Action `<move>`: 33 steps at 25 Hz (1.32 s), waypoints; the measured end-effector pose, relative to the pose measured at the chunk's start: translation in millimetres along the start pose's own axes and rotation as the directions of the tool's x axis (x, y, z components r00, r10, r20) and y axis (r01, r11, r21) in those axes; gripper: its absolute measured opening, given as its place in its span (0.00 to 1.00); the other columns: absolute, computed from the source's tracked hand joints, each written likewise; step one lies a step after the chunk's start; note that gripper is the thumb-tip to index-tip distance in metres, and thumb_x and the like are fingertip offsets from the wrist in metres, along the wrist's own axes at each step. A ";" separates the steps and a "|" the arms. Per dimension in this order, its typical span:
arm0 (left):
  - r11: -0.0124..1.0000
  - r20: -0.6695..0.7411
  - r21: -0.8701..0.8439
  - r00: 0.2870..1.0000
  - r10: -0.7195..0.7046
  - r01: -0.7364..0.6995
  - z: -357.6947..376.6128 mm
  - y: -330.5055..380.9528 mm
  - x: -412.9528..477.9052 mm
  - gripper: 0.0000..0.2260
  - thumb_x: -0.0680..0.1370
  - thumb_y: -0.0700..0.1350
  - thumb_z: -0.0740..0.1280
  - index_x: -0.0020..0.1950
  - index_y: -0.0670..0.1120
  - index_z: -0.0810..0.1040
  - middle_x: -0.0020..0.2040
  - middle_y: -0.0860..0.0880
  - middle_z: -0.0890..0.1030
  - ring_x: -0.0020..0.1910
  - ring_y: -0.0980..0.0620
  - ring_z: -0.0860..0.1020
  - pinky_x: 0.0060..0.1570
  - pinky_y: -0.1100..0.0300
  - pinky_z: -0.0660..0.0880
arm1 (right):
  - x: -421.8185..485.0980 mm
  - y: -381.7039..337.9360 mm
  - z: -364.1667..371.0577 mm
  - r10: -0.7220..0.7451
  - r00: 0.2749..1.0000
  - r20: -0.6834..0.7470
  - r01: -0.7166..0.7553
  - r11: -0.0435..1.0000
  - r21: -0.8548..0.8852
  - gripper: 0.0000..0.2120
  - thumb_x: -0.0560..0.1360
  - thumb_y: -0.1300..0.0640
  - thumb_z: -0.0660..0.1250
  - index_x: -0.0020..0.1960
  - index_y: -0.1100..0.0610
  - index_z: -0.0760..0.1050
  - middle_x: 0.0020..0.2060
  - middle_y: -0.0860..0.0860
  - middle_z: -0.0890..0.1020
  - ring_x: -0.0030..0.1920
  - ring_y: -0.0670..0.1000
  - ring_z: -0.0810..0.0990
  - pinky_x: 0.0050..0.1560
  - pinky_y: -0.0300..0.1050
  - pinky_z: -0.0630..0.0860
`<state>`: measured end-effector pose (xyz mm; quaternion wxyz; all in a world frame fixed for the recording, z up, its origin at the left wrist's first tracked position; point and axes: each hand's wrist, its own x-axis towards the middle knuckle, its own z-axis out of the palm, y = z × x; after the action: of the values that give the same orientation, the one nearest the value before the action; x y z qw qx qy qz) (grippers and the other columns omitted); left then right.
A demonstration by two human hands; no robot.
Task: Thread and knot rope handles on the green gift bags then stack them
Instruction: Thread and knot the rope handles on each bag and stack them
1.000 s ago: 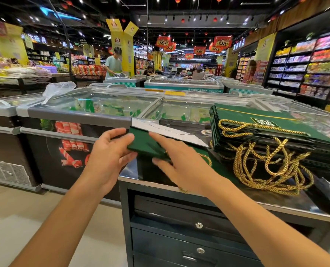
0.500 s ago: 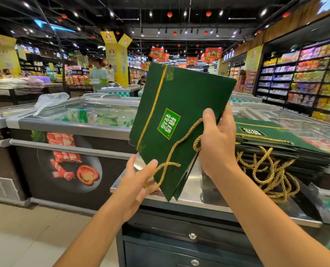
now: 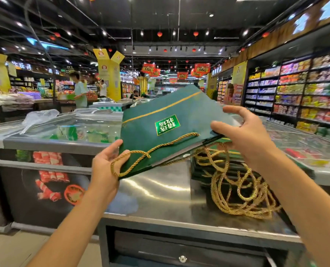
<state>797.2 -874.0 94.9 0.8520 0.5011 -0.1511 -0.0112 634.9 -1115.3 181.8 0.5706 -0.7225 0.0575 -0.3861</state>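
A flat green gift bag [image 3: 166, 130] with a gold stripe and a green label hangs tilted in the air above the steel counter. Its gold rope handle [image 3: 141, 155] lies across the face and loops off the lower left corner. My left hand [image 3: 106, 162] holds that lower left corner, thumb on the front. My right hand [image 3: 245, 135] grips the bag's right edge, thumb on top. Under the right part of the bag sits a stack of green bags [image 3: 204, 170], their gold ropes [image 3: 241, 189] spilling in a tangle over the counter.
The steel counter [image 3: 160, 195] has drawers with locks below its front edge. Glass-topped freezer chests [image 3: 64, 132] stand behind and to the left. Stocked shelves [image 3: 304, 93] line the right. People stand in the far aisle at the left.
The bag has swung from nearly upright to a flatter tilt and moved right, over the stack. My right hand shifted to its right edge; my left hand took the lower corner.
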 end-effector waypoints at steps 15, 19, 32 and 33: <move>0.957 0.426 0.287 0.889 -0.167 0.042 173.0 -60.5 53.4 0.16 0.72 0.32 0.74 0.52 0.52 0.84 0.67 0.36 0.77 0.70 0.37 0.73 0.68 0.45 0.72 | 14.1 56.4 -183.6 0.170 0.981 -0.096 -0.181 0.608 -0.773 0.33 0.81 0.44 0.66 0.80 0.56 0.61 0.77 0.52 0.68 0.75 0.54 0.68 0.71 0.48 0.66; 0.929 0.435 0.367 0.876 -0.208 0.038 173.0 -72.0 49.8 0.16 0.74 0.32 0.73 0.57 0.49 0.82 0.67 0.38 0.76 0.66 0.41 0.76 0.51 0.59 0.75 | 11.4 73.9 -188.4 0.214 0.973 -0.085 -0.201 0.604 -0.772 0.33 0.81 0.41 0.64 0.79 0.56 0.63 0.76 0.52 0.69 0.75 0.53 0.69 0.72 0.49 0.66; 0.117 0.705 0.681 0.606 -0.367 -0.722 259.9 -52.1 102.8 0.27 0.83 0.61 0.57 0.80 0.54 0.60 0.81 0.47 0.58 0.79 0.45 0.57 0.76 0.47 0.56 | 116.3 85.6 -146.3 0.386 0.899 0.206 0.046 0.384 -0.922 0.38 0.77 0.28 0.57 0.81 0.44 0.58 0.82 0.50 0.58 0.80 0.54 0.58 0.79 0.55 0.57; 0.047 0.706 0.653 0.585 -0.398 -0.756 264.6 -62.3 103.7 0.27 0.83 0.62 0.55 0.81 0.55 0.58 0.82 0.46 0.55 0.80 0.43 0.54 0.77 0.45 0.52 | 123.0 94.7 -142.3 0.423 0.882 0.208 0.054 0.348 -0.936 0.40 0.75 0.25 0.55 0.82 0.42 0.55 0.82 0.51 0.55 0.82 0.54 0.53 0.80 0.58 0.52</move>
<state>833.3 -1147.7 186.6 0.0959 0.8375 -0.5379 0.0111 665.5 -1323.1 167.2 0.1056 -0.9675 0.2237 -0.0533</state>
